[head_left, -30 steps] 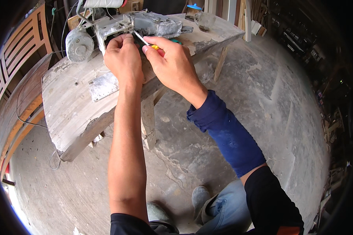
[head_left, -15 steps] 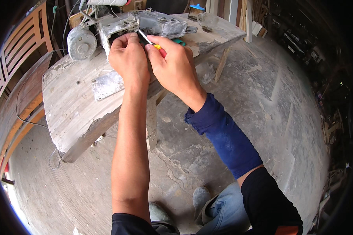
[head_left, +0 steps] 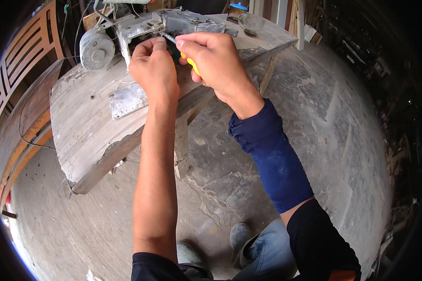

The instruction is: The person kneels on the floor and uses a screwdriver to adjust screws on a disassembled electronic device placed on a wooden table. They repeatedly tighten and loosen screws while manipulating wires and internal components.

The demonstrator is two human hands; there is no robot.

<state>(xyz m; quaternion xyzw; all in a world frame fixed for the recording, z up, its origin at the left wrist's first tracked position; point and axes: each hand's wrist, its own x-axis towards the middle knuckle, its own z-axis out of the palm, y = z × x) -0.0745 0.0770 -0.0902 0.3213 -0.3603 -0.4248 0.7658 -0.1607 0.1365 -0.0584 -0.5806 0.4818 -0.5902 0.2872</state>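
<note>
Looking down, we see our left hand pinching a small part at the opening of a grey metal machine near the far edge of the worn wooden surface. Our right hand is closed around a yellow-handled screwdriver, its tip at the same opening. A flat metal plate lies on the surface, just beside our left wrist.

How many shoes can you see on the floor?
2. The left shoe peeks out beside the left arm at the bottom of the picture; the right shoe sits just right of it, by the jeans. Both are partly hidden.
</note>
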